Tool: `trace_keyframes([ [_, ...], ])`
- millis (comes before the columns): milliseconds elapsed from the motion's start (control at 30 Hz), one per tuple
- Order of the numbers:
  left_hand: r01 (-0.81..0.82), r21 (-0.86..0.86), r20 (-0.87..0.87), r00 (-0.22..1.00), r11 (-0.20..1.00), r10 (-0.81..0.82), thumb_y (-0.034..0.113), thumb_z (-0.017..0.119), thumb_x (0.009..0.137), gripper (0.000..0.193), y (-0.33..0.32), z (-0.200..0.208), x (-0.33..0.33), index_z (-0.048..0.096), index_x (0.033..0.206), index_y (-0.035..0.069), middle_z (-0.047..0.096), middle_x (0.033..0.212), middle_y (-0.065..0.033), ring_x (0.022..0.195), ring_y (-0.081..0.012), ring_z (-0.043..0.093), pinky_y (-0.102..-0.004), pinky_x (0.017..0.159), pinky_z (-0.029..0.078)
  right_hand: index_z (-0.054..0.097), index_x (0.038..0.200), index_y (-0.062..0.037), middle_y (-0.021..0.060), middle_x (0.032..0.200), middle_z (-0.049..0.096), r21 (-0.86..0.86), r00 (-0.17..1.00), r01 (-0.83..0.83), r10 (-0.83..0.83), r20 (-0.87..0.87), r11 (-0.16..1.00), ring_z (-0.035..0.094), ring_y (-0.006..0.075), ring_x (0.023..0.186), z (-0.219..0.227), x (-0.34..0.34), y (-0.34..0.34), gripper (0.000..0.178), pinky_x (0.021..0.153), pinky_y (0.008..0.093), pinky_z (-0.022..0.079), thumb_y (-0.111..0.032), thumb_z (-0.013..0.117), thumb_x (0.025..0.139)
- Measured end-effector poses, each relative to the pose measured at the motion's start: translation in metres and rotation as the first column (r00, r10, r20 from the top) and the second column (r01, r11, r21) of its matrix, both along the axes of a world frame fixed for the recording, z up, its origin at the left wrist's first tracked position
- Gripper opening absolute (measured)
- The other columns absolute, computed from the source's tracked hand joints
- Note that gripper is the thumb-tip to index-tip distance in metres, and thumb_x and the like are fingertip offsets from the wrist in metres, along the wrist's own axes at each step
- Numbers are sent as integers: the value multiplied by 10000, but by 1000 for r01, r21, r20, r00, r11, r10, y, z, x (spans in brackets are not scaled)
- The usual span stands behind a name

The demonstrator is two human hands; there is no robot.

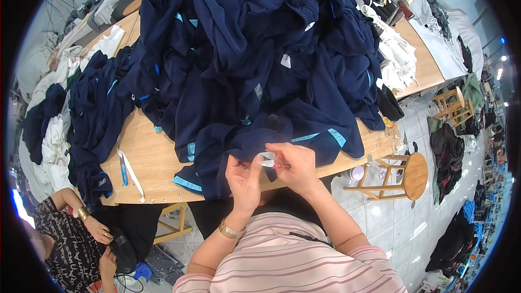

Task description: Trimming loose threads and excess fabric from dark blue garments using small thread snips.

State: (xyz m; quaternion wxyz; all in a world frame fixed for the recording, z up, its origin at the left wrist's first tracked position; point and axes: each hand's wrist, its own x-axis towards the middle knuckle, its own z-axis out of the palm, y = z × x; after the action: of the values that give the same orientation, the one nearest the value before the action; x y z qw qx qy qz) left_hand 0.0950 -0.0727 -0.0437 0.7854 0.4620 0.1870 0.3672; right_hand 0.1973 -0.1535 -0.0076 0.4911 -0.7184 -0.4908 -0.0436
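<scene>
A large heap of navy blue garments (255, 38) with light-blue trim covers the middle of the table. At its near edge, in front of my body, my left hand (243, 182) is closed, thumb and fingers pinched at a small whitish tag (267, 159). Opposite it, my right hand (296, 166) is also closed, its thumb and fingertips at the tag's other side. Small pinkish-red spots show by the right fingertips; what they are is too small to tell. Navy cloth lies just beyond and against my left hand.
Blue-handled scissors (123, 171) and a white strip (133, 176) lie on the wooden table (154, 184) at left. White cloth (399, 54) is piled at right. A wooden stool (415, 176) stands right of the table. Another person (76, 239) handles black cloth at lower left.
</scene>
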Motion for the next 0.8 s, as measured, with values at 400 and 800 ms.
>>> trace_keyframes([
  [400, 20, -336, 24, 1000, 942, -13, 100, 538, 903, 211, -2, 22, 9, 476, 1087, 17, 585, 1058, -102, 949, -164, 589, -317, 835, 503, 494, 955, -30, -62, 700, 465, 399, 561, 99, 280, -779, 912, 341, -12, 543, -17, -11, -9, 42, 477, 132, 246, -34, 479, 916],
  [800, -3, -190, 16, 1000, 982, 6, 69, 544, 893, 206, -3, 15, 2, 474, 1084, 30, 588, 1046, -108, 955, -166, 588, -324, 875, 487, 554, 904, -11, 30, 713, 586, 124, 928, 79, -27, -372, 989, 520, 71, 560, -5, -16, 1, 96, 516, 189, 407, 15, 594, 820],
])
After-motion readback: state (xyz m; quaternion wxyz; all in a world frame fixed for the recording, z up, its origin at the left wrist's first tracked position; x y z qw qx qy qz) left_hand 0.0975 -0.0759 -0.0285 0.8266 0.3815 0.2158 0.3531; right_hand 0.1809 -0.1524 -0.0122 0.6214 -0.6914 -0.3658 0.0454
